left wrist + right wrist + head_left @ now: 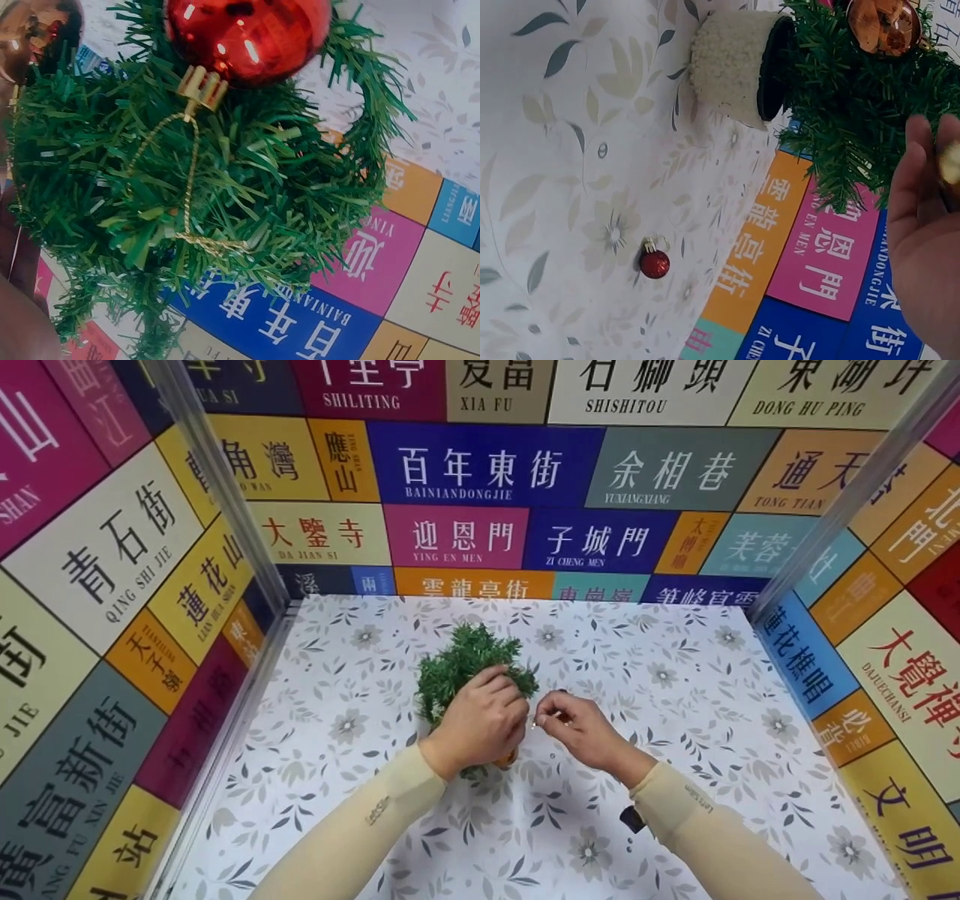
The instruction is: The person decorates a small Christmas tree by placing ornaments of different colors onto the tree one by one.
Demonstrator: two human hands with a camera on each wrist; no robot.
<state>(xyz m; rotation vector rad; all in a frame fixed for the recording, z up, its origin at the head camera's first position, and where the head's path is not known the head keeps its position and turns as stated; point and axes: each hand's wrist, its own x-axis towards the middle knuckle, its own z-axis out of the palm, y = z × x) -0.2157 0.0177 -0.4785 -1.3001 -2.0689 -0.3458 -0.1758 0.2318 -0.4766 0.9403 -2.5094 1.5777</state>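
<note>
A small artificial Christmas tree with green needles stands mid-table. Its cream fuzzy pot shows in the right wrist view. Over the tree's upper right side, my left hand has its fingers curled in among the branches; the fingertips are hidden. A shiny red bauble with a gold cap and cord hangs on the tree. A copper-gold bauble hangs near the left hand. Just right of the tree, my right hand pinches a small golden piece, mostly cut off by the frame edge.
On the flower-patterned tablecloth lies a small red glitter bauble. Walls of coloured street-name signs enclose the table at the back and both sides. A dark strap sits at the right wrist.
</note>
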